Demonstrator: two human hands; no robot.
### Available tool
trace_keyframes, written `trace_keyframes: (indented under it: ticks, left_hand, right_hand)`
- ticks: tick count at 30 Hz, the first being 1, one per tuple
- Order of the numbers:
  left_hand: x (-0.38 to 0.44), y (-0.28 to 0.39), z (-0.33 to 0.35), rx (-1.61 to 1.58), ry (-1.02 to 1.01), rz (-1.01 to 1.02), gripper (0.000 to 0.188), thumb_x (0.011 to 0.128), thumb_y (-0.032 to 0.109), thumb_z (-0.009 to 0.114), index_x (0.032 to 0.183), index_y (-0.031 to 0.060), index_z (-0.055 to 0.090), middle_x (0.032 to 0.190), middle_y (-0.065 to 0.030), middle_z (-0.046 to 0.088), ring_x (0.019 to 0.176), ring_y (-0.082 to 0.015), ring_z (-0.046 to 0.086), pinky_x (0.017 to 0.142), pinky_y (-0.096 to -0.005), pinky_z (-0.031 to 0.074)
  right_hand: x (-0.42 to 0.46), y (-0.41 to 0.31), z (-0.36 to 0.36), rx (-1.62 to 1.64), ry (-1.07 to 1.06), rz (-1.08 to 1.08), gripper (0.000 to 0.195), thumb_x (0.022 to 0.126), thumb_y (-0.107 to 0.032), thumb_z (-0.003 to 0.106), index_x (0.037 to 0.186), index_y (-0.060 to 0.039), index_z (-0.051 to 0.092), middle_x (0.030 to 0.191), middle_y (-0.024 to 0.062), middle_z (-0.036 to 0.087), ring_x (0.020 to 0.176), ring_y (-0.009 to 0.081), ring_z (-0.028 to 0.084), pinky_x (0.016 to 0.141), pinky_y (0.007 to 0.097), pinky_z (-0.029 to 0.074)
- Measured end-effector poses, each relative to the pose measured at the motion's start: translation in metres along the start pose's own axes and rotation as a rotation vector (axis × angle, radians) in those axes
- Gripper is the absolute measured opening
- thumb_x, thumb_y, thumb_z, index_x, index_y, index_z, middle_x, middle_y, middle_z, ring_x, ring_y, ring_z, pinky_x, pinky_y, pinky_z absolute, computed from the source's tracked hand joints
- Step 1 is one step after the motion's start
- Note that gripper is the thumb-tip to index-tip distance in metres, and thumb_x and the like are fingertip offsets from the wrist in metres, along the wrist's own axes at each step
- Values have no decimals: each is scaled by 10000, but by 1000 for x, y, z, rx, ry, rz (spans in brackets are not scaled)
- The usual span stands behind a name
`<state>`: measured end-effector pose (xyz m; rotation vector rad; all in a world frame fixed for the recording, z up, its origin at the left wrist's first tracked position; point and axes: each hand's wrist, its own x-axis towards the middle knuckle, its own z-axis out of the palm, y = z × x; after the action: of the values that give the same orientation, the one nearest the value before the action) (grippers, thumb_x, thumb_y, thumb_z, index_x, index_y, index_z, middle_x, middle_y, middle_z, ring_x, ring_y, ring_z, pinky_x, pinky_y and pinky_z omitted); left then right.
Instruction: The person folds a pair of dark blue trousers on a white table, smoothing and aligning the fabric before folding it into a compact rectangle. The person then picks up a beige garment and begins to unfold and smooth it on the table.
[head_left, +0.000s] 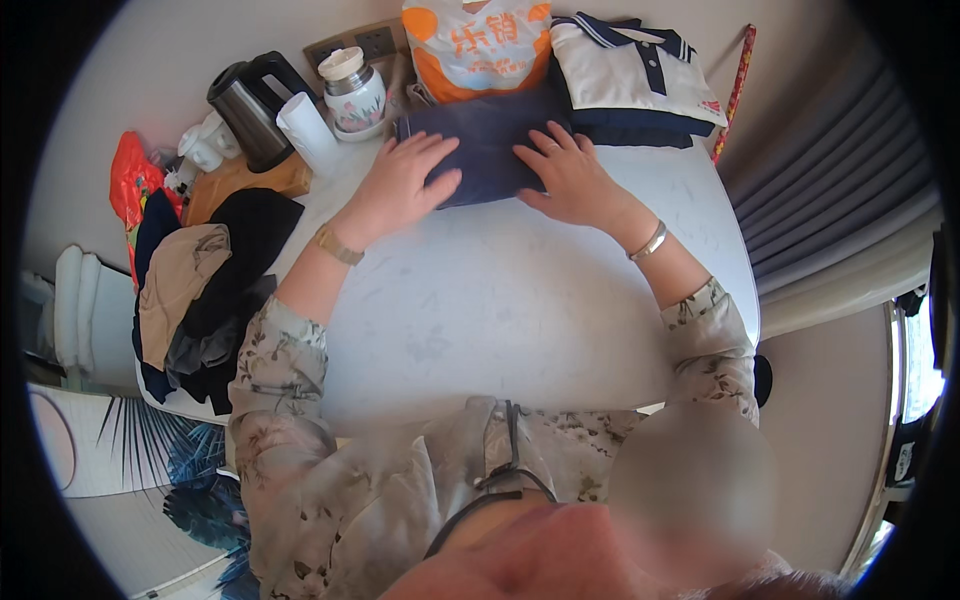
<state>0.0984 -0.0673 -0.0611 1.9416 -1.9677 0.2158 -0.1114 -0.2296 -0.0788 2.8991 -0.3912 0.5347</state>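
Observation:
A folded dark blue garment (487, 142) lies at the far side of the white table (480, 315). On its left edge rests my left hand (409, 176), fingers spread and palm down. My right hand (566, 172) touches its right edge in the same way, a ring on one finger. Neither hand grips the cloth. Right behind the garment stands a white and orange plastic bag (480, 45) with printed writing. Beside the bag, a folded white polo shirt (630, 71) with a navy collar tops a stack of dark folded clothes (637, 127).
Loose dark clothes and a beige garment (184, 277) are heaped at the left. Behind them are a wooden board (247, 184), an electric kettle (259, 112), a paper roll (306, 131), white cups (206, 142) and a floral vacuum flask (352, 94). A grey curtain (832, 165) hangs at the right.

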Motion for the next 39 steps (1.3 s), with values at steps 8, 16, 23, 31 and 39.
trace_keyframes:
  ticks: [8,16,23,31,39]
  left_hand:
    - [56,-77,64,-172,-140,-293,772,890,654,440,1492,185,325,1555,-176,245,1446,-370,173,1147,-519,175]
    - [52,-22,12,-44,-80,-117,704,891,603,507,1381,98,488,1467,-204,395,1376,-387,329,1139,-458,241]
    - [16,-2,63,100,80,-24,691,814,590,613,1306,107,561,1386,-198,489,1306,-411,406,1062,-502,333]
    - [13,1,60,-18,122,-22,616,774,510,683,1202,73,607,1315,-184,545,1235,-401,474,1033,-515,361]
    - [1,-4,64,-69,334,-4,510,825,428,673,1150,38,625,1230,-162,605,1193,-348,526,1016,-459,387]
  right_hand:
    - [63,28,68,29,138,27,574,932,-569,447,1390,-226,496,1488,172,360,1374,436,281,1100,551,261]
    - [59,35,69,29,102,57,586,923,-569,466,1409,-242,472,1517,145,334,1392,425,272,1106,539,269]
    - [52,44,70,114,284,1,506,890,-449,606,1321,-187,570,1432,143,461,1337,407,378,1063,520,328]
    - [43,-9,62,91,240,-111,445,972,-386,490,1351,-156,532,1407,101,498,1320,363,413,1066,556,287]
    - [47,-6,72,44,230,-110,454,982,-399,461,1361,-156,519,1407,81,502,1322,336,418,1080,539,275]
